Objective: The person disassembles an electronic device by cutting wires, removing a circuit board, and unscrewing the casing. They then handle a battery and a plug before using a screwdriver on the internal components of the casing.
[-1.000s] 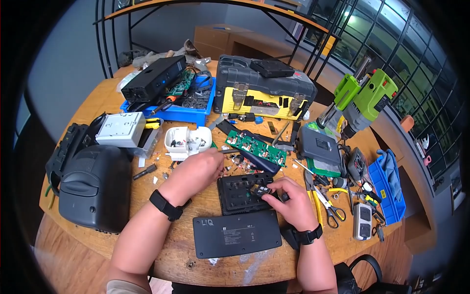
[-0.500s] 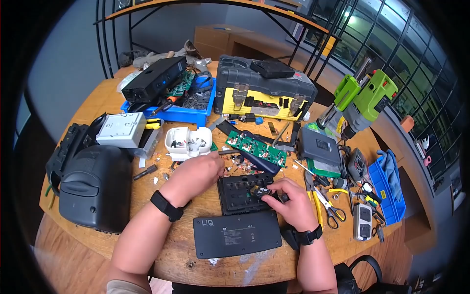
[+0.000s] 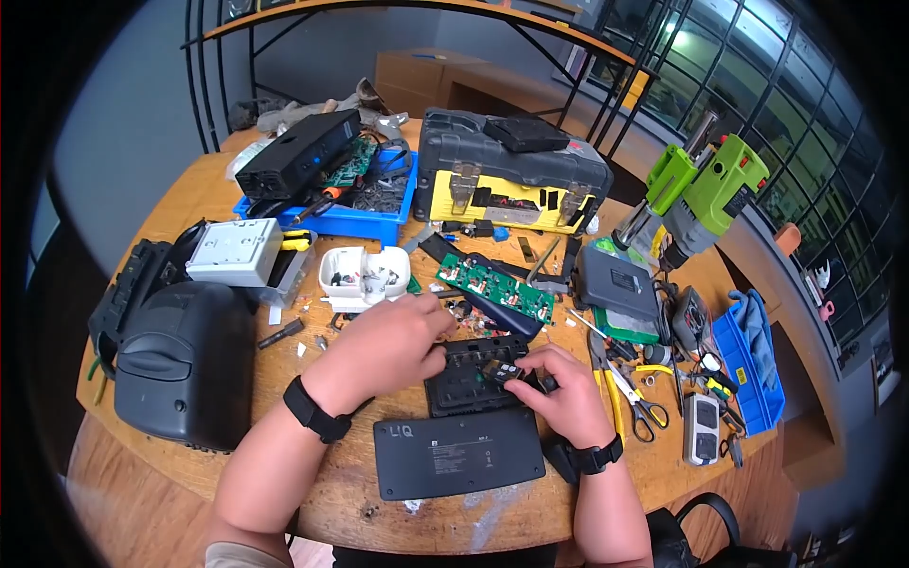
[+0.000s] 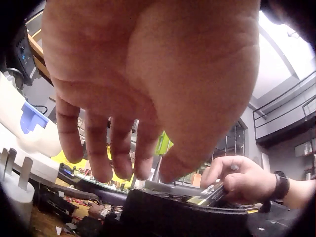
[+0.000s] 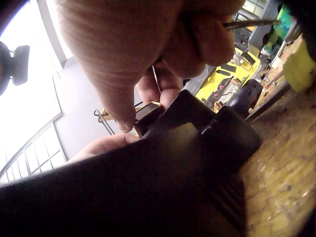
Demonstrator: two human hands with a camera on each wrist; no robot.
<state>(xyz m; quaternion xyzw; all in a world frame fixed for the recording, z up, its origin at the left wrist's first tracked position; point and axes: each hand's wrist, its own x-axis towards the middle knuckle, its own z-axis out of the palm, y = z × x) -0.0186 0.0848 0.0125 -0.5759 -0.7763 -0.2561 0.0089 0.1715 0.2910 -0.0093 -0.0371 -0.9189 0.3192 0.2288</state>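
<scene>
My right hand [image 3: 565, 390] pinches a small black rectangular part [image 3: 502, 371] with a gold-coloured patch and white marks. It holds the part over an open black plastic housing [image 3: 454, 390]. A thin metal rod [image 5: 252, 23] juts from under that hand's curled fingers in the right wrist view. Over the housing's left edge, my left hand [image 3: 393, 343] hangs with loosely bent fingers and nothing in them; the left wrist view shows its fingers [image 4: 121, 153] pointing down. Nearer me lies a flat black cover [image 3: 460, 454] with a printed label and "LIQ" written on it.
Behind the housing are loose small parts and a green circuit board [image 3: 497, 287]. A white container [image 3: 365, 276] stands behind my left hand. Scissors [image 3: 644, 409] and pliers lie to the right. A black-and-yellow toolbox [image 3: 511, 175] and a green drill [image 3: 710, 189] stand farther back.
My left hand has moved right and slightly toward me, from beside the loose parts to over the housing's left edge. The right hand stays put with the small black part.
</scene>
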